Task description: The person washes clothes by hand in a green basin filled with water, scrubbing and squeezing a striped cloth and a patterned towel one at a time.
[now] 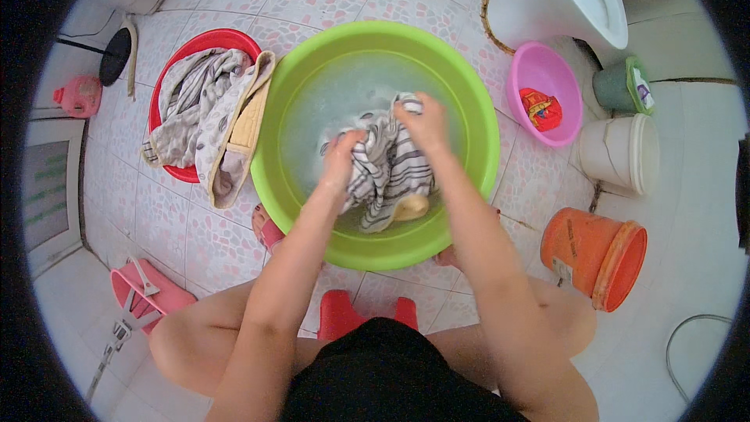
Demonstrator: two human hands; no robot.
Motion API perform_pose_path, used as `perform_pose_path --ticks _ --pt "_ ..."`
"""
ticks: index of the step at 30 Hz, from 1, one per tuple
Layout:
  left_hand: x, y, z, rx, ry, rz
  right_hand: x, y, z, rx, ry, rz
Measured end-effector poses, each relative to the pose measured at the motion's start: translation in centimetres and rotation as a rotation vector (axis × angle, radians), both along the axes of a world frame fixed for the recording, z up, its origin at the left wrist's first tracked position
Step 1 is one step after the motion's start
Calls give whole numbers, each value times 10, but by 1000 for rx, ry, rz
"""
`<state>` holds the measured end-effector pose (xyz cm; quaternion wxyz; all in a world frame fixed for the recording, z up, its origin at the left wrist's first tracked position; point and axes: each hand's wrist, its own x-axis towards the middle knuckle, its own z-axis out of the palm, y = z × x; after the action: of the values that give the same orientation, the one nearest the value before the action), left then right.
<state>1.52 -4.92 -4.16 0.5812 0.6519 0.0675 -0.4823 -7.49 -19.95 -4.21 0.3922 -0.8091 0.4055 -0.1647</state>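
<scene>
A large lime-green basin [473,180] holds cloudy, sudsy water in front of me. In it lies a wet, bunched striped cloth [380,160], grey and white with dark stripes and a yellowish edge. My left hand [341,155] grips its left side, fingers curled into the folds. Farther right, my right hand [423,122] is closed on the cloth's upper part. The cloth's lower end rests in the water near the basin's near side. What kind of item it is, I cannot make out.
Left of the basin, a red tub [248,41] overflows with patterned fabric [205,113]. To the right are a pink basin [574,101] with a red packet [541,109], a white bucket [613,152] and a tipped orange bucket [582,246]. A toilet [539,0] stands far right.
</scene>
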Motion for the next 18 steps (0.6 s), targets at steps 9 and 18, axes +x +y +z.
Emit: perform_pose_path --ticks 9,18 --pt "20 12 -33 -113 -975 -83 -41 33 -38 -399 338 71" --pt "-41 8 -70 386 -1329 -663 -36 61 -55 -352 609 194"
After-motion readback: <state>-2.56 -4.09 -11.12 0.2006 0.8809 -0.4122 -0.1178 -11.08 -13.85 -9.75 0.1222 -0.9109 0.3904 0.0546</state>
